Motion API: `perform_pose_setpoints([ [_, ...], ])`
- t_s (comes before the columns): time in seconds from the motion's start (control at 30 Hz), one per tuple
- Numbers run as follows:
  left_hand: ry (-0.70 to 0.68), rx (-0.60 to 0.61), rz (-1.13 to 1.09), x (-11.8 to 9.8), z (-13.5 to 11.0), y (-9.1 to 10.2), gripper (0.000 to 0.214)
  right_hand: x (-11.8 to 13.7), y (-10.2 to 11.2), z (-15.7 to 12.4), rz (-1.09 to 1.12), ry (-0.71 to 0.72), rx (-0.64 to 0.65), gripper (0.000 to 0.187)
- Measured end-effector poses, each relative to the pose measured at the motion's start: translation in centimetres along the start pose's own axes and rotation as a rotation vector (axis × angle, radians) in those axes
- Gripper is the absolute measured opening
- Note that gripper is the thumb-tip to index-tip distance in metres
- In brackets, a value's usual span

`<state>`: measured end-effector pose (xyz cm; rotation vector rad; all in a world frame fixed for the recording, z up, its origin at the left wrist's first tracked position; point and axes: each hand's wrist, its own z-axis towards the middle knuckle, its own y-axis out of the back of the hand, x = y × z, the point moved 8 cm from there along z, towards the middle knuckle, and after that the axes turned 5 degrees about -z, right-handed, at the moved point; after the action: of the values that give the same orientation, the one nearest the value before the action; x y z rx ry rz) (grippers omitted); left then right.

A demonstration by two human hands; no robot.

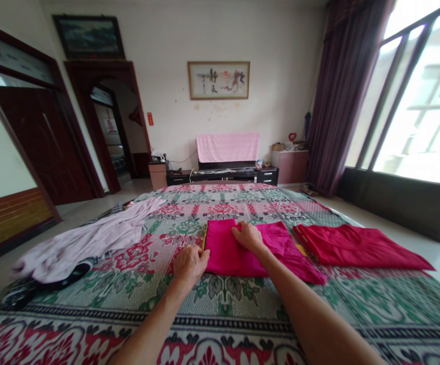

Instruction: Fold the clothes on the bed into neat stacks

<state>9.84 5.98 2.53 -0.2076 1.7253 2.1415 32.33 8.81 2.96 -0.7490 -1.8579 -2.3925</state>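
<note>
Cloth [222, 251], magenta, lies under the right hand [250, 236] and against the left hand [190, 261], both apparently pinching it.

Bedroom in home: floral bedspread [227, 324], purple curtain [330, 101], 2 framed pictures [218, 80] on wall [159, 40], low black cabinet [268, 176].

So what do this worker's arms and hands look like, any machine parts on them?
No machine parts show: the left hand and right hand are human, without gloves. Both forearms, left and right, are bare, with no sleeves, watch, bracelet, cables or printed markings visible.
</note>
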Motion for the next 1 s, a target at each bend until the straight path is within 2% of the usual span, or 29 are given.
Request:
perform_pose_setpoints([
  [0.23, 0.016, 0.01, -0.026, 0.2, 0.2, 0.0, 0.037, 0.4, -0.3, 0.0, 0.014, 0.037, 0.028, 0.04],
  [0.47, 0.048, 0.069, -0.067, 0.5, 0.2, 0.3, 0.043, 0.7, 0.2, -0.2, 0.0, 0.052, 0.014, 0.041],
  [0.73, 0.039, 0.141, -0.077, 1.0, 0.8, 0.2, 0.048, 0.4, -0.2, -0.1, -0.019, 0.087, -0.012, 0.043],
  [0.9, -0.021, 0.187, -0.104, 1.3, 1.3, -0.5, 0.041, 0.2, -0.1, -0.1, -0.023, 0.111, -0.063, 0.039],
  [1.0, -0.017, 0.162, -0.104, 1.4, 1.1, -0.4, 0.032, 0.4, -0.2, -0.4, -0.042, 0.157, -0.085, 0.036],
])
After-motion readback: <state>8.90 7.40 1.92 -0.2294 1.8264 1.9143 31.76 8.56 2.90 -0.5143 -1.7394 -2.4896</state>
